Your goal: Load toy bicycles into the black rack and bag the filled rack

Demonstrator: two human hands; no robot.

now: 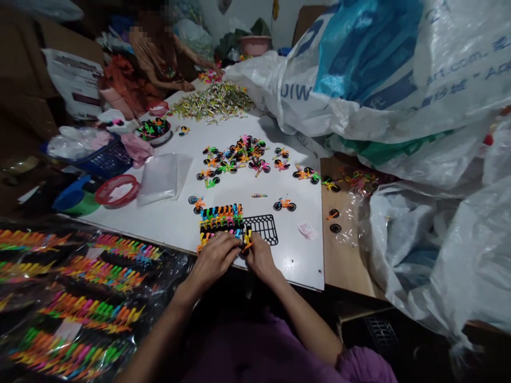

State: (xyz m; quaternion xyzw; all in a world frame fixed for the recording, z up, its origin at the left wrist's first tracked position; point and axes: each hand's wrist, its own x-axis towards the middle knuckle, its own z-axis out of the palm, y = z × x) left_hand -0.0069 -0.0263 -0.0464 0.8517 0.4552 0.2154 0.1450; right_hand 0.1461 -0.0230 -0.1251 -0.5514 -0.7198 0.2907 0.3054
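Observation:
At the front edge of the white table, both my hands meet over a black plastic grid (272, 230). A small yellow and orange toy bicycle (248, 240) sits between them. My right hand (261, 259) has its fingers curled around the toy's right side. From the left, my left hand (217, 256) closes its bent fingers at the toy's other side; its fingertips are partly hidden. Rows of colourful toy bicycles (221, 214) stand packed on the grid's left part. A loose orange bicycle (285, 204) lies beyond the grid, and another (197, 204) lies left of it.
A heap of toy bicycles (243, 151) lies mid-table, with a pile of small wrapped sticks (215, 101) behind. Baskets (117, 190) and clear bags (159, 175) are left. Filled packs (91, 314) lie front left. Large white sacks (435, 234) crowd the right. Another person (159, 58) works at the far end.

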